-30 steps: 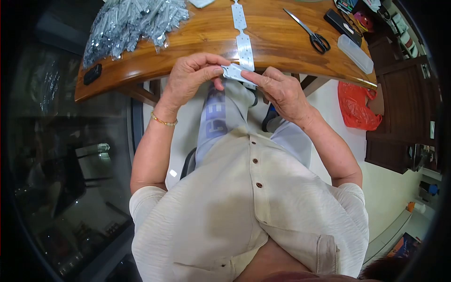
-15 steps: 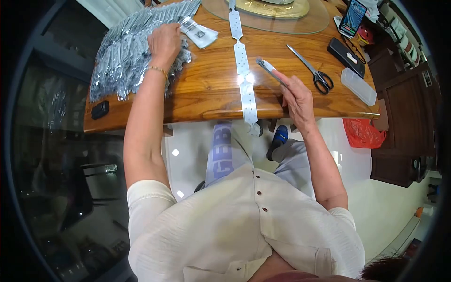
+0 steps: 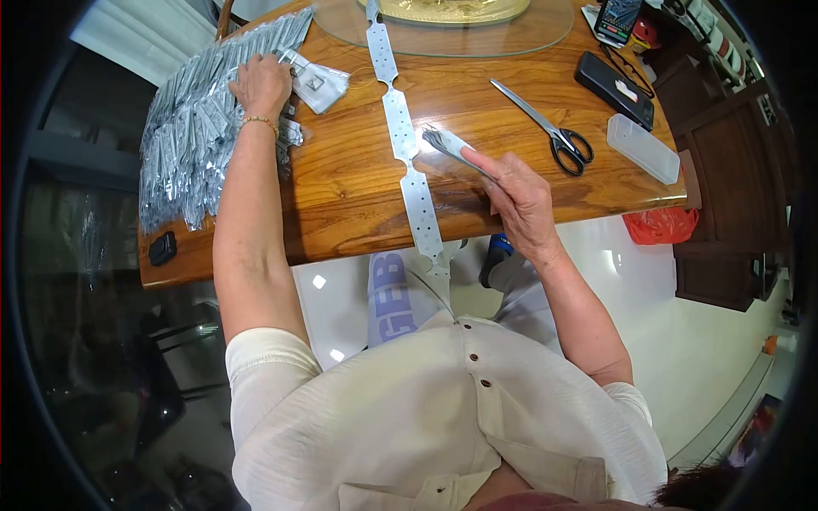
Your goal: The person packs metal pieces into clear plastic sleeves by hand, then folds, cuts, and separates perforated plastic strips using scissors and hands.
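Note:
My left hand rests with fingers spread on a large pile of silvery clear-plastic packets at the table's left. Just right of its fingertips lies a flat clear-and-white packet with a dark square mark. My right hand pinches a thin, flat grey-and-clear packet between thumb and fingers, its far end pointing up and left above the table. Between the hands runs a long pale strip of linked, dotted segments, hanging over the table's front edge.
Black-handled scissors lie right of the strip, near a black case and a clear plastic box. A glass turntable is at the back, a phone at back right. A small black object sits at the left front corner.
The view has shifted, so the table sits further left and lower. My left hand has spread its fingers over the pile. My right hand still holds the packet, now nearer the strip.

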Demonstrator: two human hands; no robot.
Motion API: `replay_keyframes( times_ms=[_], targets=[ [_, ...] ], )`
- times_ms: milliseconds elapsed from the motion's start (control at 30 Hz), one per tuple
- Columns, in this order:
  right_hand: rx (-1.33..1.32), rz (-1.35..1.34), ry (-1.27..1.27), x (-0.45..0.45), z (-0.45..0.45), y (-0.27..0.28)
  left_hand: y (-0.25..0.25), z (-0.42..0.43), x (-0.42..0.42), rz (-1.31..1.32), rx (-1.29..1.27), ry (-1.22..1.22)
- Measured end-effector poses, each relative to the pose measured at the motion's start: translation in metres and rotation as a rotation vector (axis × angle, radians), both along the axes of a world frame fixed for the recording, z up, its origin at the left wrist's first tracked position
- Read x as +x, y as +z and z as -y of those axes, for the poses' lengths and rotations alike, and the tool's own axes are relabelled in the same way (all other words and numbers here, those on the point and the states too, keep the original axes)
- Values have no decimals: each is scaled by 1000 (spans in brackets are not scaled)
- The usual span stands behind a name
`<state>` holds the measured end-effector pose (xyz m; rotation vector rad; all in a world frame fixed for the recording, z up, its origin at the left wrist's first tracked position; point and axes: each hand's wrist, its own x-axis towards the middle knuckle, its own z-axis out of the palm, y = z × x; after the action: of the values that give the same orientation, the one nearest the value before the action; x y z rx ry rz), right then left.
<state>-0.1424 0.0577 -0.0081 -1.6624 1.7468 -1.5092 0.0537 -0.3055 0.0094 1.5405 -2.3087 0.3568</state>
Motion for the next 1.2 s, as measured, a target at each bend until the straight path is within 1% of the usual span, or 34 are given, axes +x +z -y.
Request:
replay_keyframes(
  times_ms=[33,67,167,300,333,433,467,567,600,700,767,933,1033,1133,1200],
  targets=[
    [0,9,2,0,0,0,3,-2,-1,-9,21,-4],
    [0,17,2,1,0,0,1,1,-1,-63,-20,-23],
    [-4,32,4,1,0,2,5,7,-5,-77,-38,-3],
    [-9,19,5,-1,-1,0,21,23,-3,-161,-176,16],
    [-8,-5,-1,-1,0,-1,29,23,-1,-138,-197,-8],
    [-16,-56,-9,0,0,1,26,36,15,-56,-193,-216],
    [-16,-63,-7,1,-1,3,20,35,17,2,-201,-203],
    [-29,-70,-13,1,-2,4,5,15,10,80,-132,-41],
    [-35,-70,-14,0,-1,3,4,12,6,57,-76,-25],
    [-15,-101,-13,-2,0,2,5,6,-1,122,94,-21],
    [-8,-106,-19,-1,0,3,-6,17,-1,74,3,-35],
    [-11,-125,-22,-1,0,4,5,14,-3,44,-48,-11],
    [-11,-118,-26,0,-1,4,39,16,-6,-158,-137,89],
    [-15,-64,-11,0,0,3,88,7,11,-390,-174,-5],
    [-29,-34,0,-2,0,2,104,2,27,-560,-5,-222]
  ],
)
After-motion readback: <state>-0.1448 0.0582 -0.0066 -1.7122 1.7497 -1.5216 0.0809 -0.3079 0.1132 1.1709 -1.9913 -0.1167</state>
